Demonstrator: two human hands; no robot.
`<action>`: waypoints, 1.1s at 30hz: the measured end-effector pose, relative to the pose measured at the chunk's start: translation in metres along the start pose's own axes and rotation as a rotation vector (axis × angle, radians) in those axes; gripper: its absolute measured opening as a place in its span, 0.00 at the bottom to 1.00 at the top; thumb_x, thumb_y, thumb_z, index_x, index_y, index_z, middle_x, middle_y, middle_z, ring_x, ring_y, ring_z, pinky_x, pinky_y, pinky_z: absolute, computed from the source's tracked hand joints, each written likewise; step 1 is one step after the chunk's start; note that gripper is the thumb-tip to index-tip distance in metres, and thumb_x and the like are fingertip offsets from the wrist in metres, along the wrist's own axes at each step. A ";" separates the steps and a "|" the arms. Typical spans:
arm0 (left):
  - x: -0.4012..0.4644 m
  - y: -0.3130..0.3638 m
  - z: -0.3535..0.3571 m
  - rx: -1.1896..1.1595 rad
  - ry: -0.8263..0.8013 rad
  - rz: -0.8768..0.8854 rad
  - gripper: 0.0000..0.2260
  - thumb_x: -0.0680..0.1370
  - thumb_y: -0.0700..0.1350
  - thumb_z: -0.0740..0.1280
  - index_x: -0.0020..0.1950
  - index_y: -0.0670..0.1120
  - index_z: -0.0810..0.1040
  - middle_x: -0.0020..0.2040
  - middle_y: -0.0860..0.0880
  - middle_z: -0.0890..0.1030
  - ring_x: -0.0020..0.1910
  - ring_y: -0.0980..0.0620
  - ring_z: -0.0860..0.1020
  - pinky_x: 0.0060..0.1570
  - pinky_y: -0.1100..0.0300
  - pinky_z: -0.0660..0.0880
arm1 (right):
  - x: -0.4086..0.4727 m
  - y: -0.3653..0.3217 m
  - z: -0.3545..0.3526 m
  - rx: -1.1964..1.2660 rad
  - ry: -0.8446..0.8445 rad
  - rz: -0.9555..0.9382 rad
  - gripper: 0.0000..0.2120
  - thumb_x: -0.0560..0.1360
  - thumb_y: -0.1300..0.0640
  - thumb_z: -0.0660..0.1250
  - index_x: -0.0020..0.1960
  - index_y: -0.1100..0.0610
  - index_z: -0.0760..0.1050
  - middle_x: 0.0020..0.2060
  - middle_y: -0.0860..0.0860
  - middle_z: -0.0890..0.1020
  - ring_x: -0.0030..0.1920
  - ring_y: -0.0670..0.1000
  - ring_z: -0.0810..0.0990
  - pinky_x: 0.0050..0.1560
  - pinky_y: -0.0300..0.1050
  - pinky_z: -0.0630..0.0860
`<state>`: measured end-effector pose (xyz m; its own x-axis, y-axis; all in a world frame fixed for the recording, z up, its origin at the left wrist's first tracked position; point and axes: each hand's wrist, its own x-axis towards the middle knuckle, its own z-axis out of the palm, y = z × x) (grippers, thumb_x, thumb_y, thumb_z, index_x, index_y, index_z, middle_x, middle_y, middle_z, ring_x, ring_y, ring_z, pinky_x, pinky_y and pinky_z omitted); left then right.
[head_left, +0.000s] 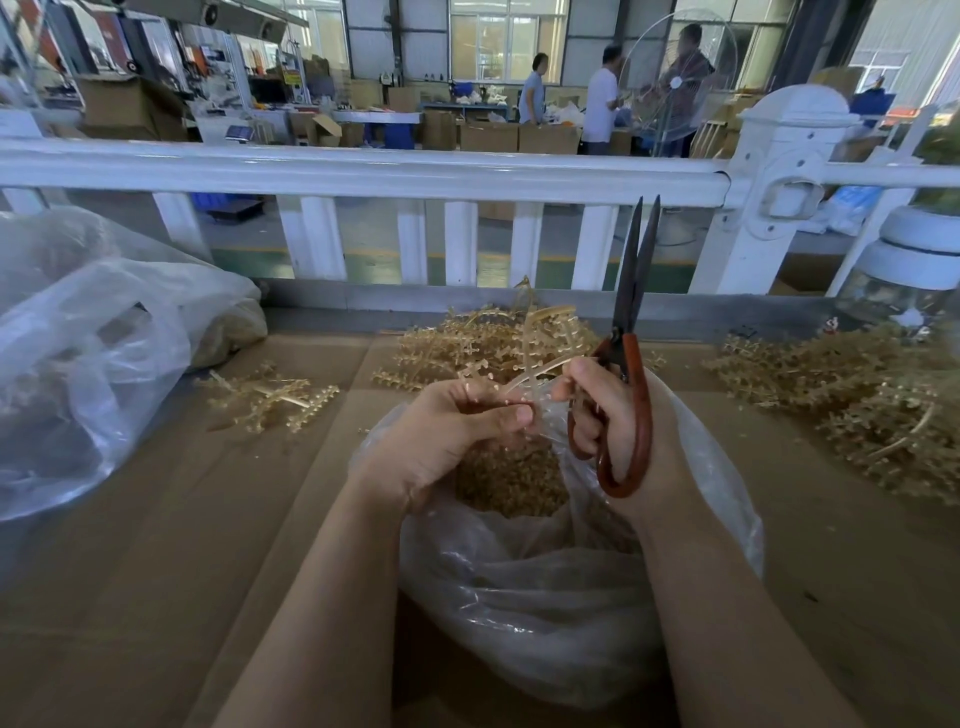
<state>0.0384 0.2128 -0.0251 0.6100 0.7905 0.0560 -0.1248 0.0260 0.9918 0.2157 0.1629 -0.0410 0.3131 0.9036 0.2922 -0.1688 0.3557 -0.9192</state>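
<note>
Item 1, nearest us: clear plastic bag (571, 623) of tan bits, on cardboard sheeting (156, 571) beside a white railing (363, 174); factory hall beyond. Item 2: tan plastic sprig (540, 371), pinched by our left hand (447, 441) between thumb and curled fingers, above the bag. Item 3: red-handled scissors (634, 364), blades upright, gripped by our right hand (608, 410), fingertips at the sprig.

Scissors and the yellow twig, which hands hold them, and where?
The right hand grips the scissors by their red loop handles, blades up. The left hand pinches the pale plastic sprig at its lower end, above the clear bag.
</note>
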 end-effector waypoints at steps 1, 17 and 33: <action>0.000 0.000 0.000 0.005 -0.011 0.009 0.05 0.68 0.42 0.74 0.42 0.44 0.87 0.42 0.44 0.86 0.40 0.54 0.83 0.42 0.65 0.78 | 0.000 0.000 0.000 -0.024 0.009 0.001 0.13 0.78 0.47 0.70 0.45 0.58 0.79 0.30 0.52 0.77 0.24 0.46 0.64 0.23 0.39 0.61; 0.007 0.003 -0.004 -0.200 0.301 0.261 0.04 0.76 0.36 0.68 0.42 0.42 0.78 0.35 0.47 0.83 0.34 0.53 0.80 0.38 0.63 0.76 | -0.005 0.002 0.013 -0.637 0.005 -0.124 0.23 0.65 0.31 0.69 0.43 0.50 0.79 0.36 0.45 0.82 0.38 0.44 0.80 0.39 0.41 0.77; 0.006 0.001 -0.006 -0.197 0.232 0.300 0.06 0.69 0.39 0.74 0.44 0.41 0.80 0.37 0.46 0.82 0.37 0.51 0.79 0.41 0.62 0.76 | -0.005 0.009 0.011 -1.048 -0.016 -0.132 0.19 0.72 0.31 0.66 0.50 0.44 0.77 0.38 0.35 0.80 0.41 0.35 0.78 0.40 0.34 0.72</action>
<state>0.0372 0.2218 -0.0249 0.3341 0.8971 0.2892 -0.4304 -0.1278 0.8936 0.2023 0.1641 -0.0484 0.2569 0.8784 0.4029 0.7595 0.0743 -0.6462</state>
